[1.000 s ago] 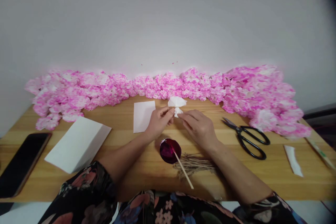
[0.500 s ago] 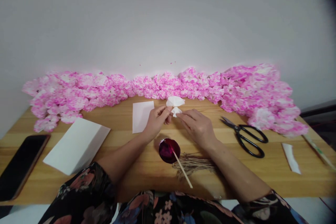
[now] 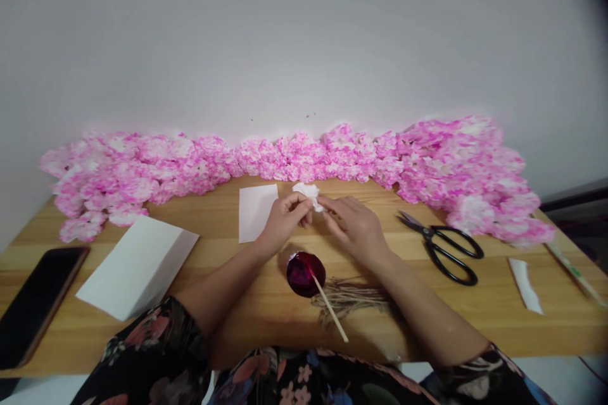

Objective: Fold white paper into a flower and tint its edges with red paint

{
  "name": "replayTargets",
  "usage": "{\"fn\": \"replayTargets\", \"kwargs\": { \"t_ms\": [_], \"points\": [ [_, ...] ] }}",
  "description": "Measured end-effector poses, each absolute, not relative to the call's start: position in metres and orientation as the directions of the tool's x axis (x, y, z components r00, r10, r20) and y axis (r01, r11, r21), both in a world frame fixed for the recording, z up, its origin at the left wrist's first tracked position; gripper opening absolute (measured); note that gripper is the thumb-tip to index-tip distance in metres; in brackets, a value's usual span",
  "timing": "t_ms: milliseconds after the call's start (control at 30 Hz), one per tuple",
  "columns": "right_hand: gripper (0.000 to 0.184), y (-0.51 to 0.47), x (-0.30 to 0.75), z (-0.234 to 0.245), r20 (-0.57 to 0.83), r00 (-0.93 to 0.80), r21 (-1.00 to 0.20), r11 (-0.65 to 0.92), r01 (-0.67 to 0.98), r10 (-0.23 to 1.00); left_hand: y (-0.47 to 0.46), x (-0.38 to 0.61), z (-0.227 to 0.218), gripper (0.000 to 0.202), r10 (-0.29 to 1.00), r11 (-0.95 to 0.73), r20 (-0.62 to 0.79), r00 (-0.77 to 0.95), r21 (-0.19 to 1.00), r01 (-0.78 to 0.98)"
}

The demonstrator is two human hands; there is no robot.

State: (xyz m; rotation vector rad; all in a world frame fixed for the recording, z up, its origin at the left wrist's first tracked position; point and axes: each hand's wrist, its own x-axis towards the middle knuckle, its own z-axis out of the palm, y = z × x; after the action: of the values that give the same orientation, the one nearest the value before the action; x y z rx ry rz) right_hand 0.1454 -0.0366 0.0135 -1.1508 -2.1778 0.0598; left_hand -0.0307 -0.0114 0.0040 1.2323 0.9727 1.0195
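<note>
A small white paper flower (image 3: 308, 190) with ruffled petals is between my hands, above the middle of the table. My left hand (image 3: 285, 216) pinches its base between thumb and fingers. From the right, my right hand (image 3: 355, 228) touches the flower's edge with its thumb and index finger close together; whether they grip a petal is hard to see. Just below the hands stands a small cup of dark magenta liquid (image 3: 299, 275), with a wooden stick (image 3: 330, 310) leaning out of it. A bundle of thin brown twine pieces (image 3: 356, 295) lies beside the cup.
Pink-and-white paper flowers (image 3: 304, 155) line the wall side of the wooden table (image 3: 218, 221). White paper squares (image 3: 257, 212), a white folded card (image 3: 135, 269) and a phone (image 3: 40, 304) lie left. Black scissors (image 3: 441, 247), a white strip (image 3: 525, 286) and a thin stick (image 3: 574, 272) lie right.
The white paper flower has been turned and its spread petals, earlier fanned out upward, look more crumpled and gathered. Both hands stay in nearly the same place.
</note>
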Motion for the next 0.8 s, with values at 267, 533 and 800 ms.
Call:
{"fn": "replayTargets", "kwargs": {
  "t_ms": [267,533,800],
  "points": [
    [0.017,-0.0352,0.1478,0.0189,0.523,-0.292,-0.482,0.561,0.673,0.800,-0.0133,-0.0294,0.0041,0.025,0.942,0.023,0.000,0.335,0.998,-0.065],
    [0.017,-0.0368,0.1444,0.0210,0.434,-0.214,-0.606,0.459,0.649,0.875,-0.0164,-0.0274,0.0025,0.021,0.927,-0.026,0.033,0.372,0.999,-0.023],
    [0.030,-0.0305,0.1480,0.0191,0.009,-0.107,-0.968,0.036,0.249,0.994,-0.0107,-0.0299,-0.0046,0.023,0.943,0.074,-0.005,0.332,0.978,-0.195]
  ]
}}
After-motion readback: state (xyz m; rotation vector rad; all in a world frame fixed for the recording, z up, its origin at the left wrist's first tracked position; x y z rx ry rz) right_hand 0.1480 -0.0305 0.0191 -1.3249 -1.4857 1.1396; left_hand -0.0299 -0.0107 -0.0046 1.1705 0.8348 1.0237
